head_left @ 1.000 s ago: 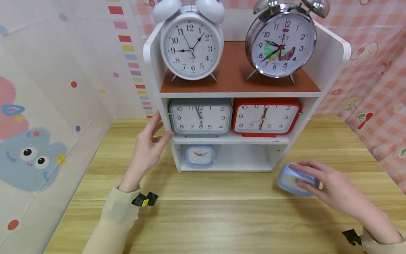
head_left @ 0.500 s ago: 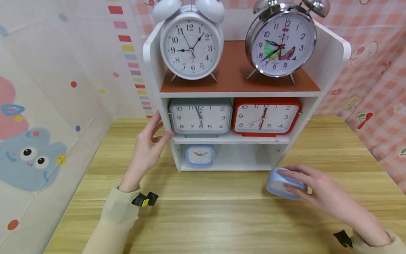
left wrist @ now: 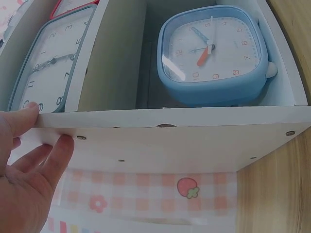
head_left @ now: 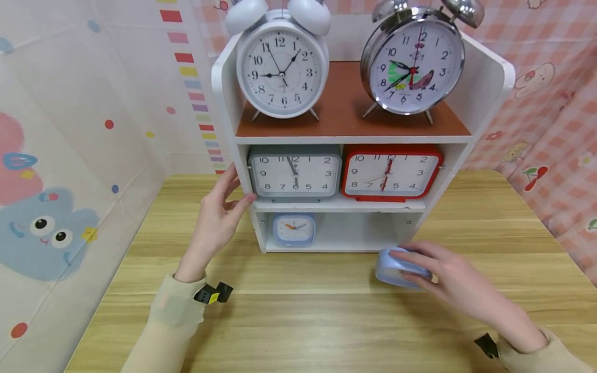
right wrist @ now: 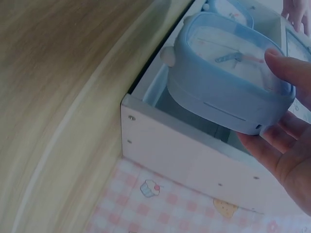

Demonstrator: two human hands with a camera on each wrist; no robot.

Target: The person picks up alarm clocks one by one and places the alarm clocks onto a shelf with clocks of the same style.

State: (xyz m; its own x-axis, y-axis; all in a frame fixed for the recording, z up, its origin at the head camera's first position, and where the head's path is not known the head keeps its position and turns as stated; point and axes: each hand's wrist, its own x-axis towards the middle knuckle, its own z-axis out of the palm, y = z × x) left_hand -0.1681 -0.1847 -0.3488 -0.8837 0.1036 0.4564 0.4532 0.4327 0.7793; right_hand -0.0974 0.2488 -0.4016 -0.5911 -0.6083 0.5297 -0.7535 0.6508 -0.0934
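My right hand (head_left: 459,274) holds a small light blue alarm clock (head_left: 394,267) just in front of the lower right corner of the white shelf (head_left: 352,139). In the right wrist view, my thumb presses on the face side of that alarm clock (right wrist: 214,82) while the fingers support its other side. A matching blue alarm clock (head_left: 294,230) stands at the left of the bottom compartment. My left hand (head_left: 216,217) grips the left side panel of the shelf, thumb at the front edge and fingers on the outer side (left wrist: 29,165).
Up top stand a white twin-bell clock (head_left: 282,72) and a silver twin-bell clock (head_left: 414,67). On the middle level, a grey clock (head_left: 295,173) and a red clock (head_left: 393,172) sit side by side. Everything rests on a wooden table (head_left: 303,326) before patterned cloth walls.
My right hand has carried the blue alarm clock leftward, from beside the shelf to in front of its lower right corner. The left hand has stayed put on the side panel.
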